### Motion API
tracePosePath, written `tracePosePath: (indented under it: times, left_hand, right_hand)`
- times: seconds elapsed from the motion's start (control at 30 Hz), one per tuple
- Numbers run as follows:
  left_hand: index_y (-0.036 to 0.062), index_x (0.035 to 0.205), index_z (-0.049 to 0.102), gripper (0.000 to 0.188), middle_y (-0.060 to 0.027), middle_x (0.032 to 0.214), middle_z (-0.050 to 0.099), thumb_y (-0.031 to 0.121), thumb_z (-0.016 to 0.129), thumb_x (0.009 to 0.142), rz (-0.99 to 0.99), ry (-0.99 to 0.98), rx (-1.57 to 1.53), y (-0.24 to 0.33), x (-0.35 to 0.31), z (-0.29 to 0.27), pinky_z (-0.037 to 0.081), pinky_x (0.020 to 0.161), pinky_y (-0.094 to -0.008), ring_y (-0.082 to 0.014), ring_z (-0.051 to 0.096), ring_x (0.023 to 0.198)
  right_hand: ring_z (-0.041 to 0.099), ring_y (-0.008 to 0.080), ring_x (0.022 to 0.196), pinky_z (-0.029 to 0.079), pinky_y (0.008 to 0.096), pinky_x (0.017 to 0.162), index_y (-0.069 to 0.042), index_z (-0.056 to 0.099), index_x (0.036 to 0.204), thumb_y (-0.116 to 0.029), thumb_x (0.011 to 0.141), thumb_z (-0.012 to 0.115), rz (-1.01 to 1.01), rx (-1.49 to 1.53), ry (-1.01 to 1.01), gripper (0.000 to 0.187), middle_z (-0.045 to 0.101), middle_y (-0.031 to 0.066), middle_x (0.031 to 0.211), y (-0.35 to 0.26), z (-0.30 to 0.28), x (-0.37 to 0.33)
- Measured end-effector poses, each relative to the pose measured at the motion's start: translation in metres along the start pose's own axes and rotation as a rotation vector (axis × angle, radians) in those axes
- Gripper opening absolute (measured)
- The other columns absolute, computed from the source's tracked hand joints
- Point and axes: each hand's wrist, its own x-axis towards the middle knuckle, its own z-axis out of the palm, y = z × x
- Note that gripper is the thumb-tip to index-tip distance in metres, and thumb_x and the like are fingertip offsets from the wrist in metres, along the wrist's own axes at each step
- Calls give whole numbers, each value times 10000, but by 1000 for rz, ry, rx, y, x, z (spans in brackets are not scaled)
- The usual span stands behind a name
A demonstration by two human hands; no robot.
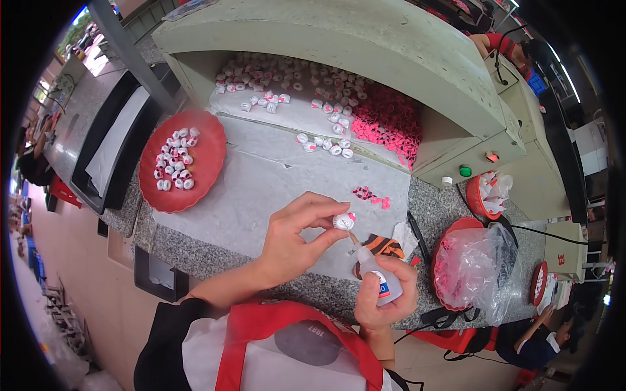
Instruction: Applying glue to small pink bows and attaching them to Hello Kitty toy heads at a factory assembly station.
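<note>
Between thumb and fingertips, my left hand (297, 238) pinches a small white rounded piece (343, 221) with a pink patch and dark lines. My right hand (391, 296) is wrapped round a small clear squeeze bottle (377, 277) with a label and a thin nozzle. The nozzle tip points up at the white piece and is close to it or touching; I cannot tell which. Just beyond lies a small group of pink and black bits (372, 195) on the white paper (254, 176). An orange and black striped cloth (383, 246) lies behind the bottle.
A pale green metal housing (339, 32) arches over many white pieces (274, 72) and a heap of pink bits (388, 120). At left stands a red scalloped plate (212, 140) with several white pieces. A plastic bag (486, 260) covers another red plate (443, 293) at right. Other people sit nearby.
</note>
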Motion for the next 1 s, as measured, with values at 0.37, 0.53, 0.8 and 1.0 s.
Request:
tracePosePath:
  times: [0.37, 0.53, 0.8, 1.0]
  left_hand:
    - [3, 1009, 591, 340, -112, 972, 539, -77, 634, 681, 41, 6, 121, 1, 0, -2, 502, 694, -238, -148, 568, 827]
    - [-8, 1001, 588, 312, -115, 982, 539, -79, 622, 699, 5, 8, 57, 2, 1, -2, 499, 717, -243, -156, 564, 853]
    - [-42, 1028, 543, 296, -93, 960, 575, -80, 588, 738, -282, -32, -392, 0, 3, -3, 492, 772, -245, -133, 568, 884]
    - [-45, 1030, 534, 305, -98, 966, 585, -93, 588, 734, -338, -67, -459, 1, 3, -5, 485, 780, -243, -133, 572, 885]
  right_hand:
    - [583, 164, 617, 453, 244, 574, 6, 546, 858, -145, 724, 603, -41, -21, -70, 211, 597, 108, 747, -4, -5, 6]
    - [586, 166, 621, 454, 244, 578, 2, 551, 850, -147, 721, 604, -45, -72, -54, 204, 600, 95, 739, -7, -8, 8]
    - [583, 167, 624, 452, 241, 574, 4, 554, 843, -172, 717, 610, -14, -27, -15, 224, 594, 94, 744, -4, -9, 4]
    - [583, 167, 617, 452, 246, 571, 8, 550, 842, -157, 713, 605, -62, -45, -15, 216, 594, 102, 733, -4, -8, 7]
